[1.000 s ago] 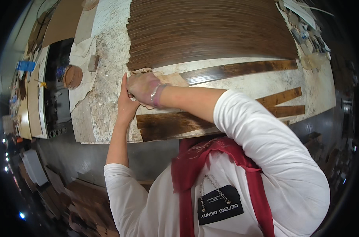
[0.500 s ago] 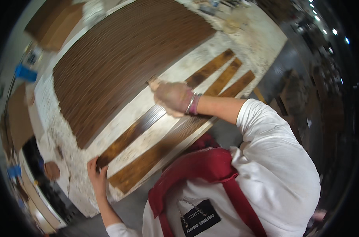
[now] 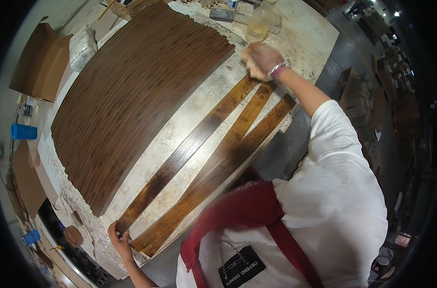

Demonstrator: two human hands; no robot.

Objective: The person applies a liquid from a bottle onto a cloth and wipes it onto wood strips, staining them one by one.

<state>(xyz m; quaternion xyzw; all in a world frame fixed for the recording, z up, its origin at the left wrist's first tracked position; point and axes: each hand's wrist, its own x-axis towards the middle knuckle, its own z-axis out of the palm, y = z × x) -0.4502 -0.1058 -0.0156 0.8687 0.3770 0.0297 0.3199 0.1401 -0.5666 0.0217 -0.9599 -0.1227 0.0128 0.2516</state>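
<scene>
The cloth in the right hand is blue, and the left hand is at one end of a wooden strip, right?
Not blue: the head view shows a pale tan cloth in the right hand. The left hand is at one end of the wooden strip.

Glossy, grained wooden plank (image 3: 195,140)

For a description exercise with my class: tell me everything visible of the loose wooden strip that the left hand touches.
The wooden strip is long, narrow and flat, brown with amber and near-black patches, fine lengthwise lines and a sheen mid-length. It lies slantwise on the pale, stained tabletop, between the row of brown strips and other loose strips. The left hand touches its lower-left end; the blurred right hand, with a beige cloth, is at its far end, contact unclear.
</scene>
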